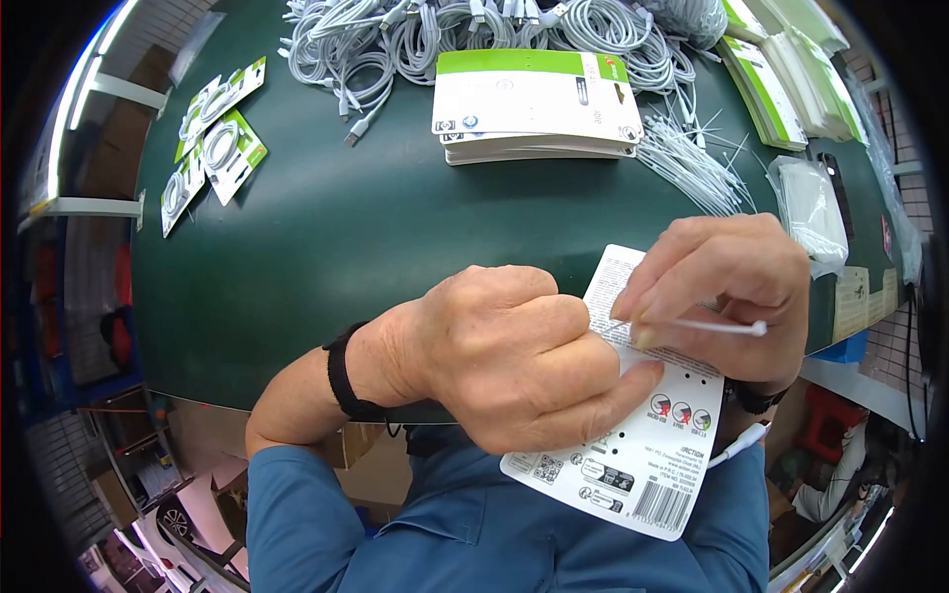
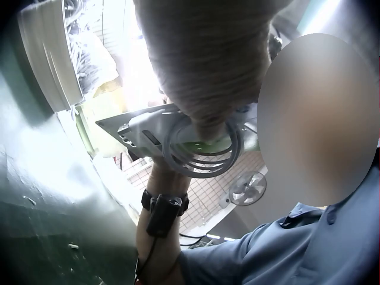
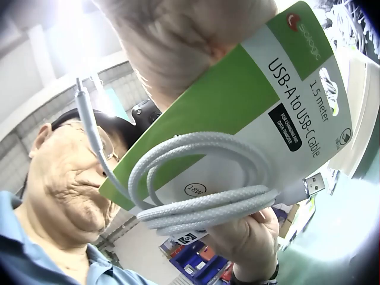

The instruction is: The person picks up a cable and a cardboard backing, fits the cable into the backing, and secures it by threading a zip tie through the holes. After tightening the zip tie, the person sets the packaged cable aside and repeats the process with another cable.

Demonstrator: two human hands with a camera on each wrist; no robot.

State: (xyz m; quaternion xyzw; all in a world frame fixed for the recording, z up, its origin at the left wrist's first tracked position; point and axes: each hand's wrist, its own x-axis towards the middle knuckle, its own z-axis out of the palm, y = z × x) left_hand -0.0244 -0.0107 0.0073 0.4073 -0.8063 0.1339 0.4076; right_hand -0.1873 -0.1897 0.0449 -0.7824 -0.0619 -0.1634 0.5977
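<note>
Over the near table edge, my left hand [image 1: 524,366] grips a printed packaging card [image 1: 643,474], its back facing up. My right hand [image 1: 732,282] pinches a thin white cable tie [image 1: 707,325] at the card's back, fingertips close to the left hand's knuckles. On the card's green and white front, a coiled white USB cable [image 3: 205,208] lies in several loops, also visible as a coil [image 2: 205,169] in the left wrist view. Its USB-A plug [image 3: 314,184] sticks out past one card edge, and the other plug [image 1: 741,441] hangs out at the right side.
Finished-looking carded cables [image 1: 222,148] lie at the left. Coiled cables [image 1: 395,40] are heaped at the back, behind a stack of cards [image 1: 534,109]. Loose cable ties [image 1: 692,163], a plastic bag [image 1: 813,212] and more cards [image 1: 766,94] lie at the right.
</note>
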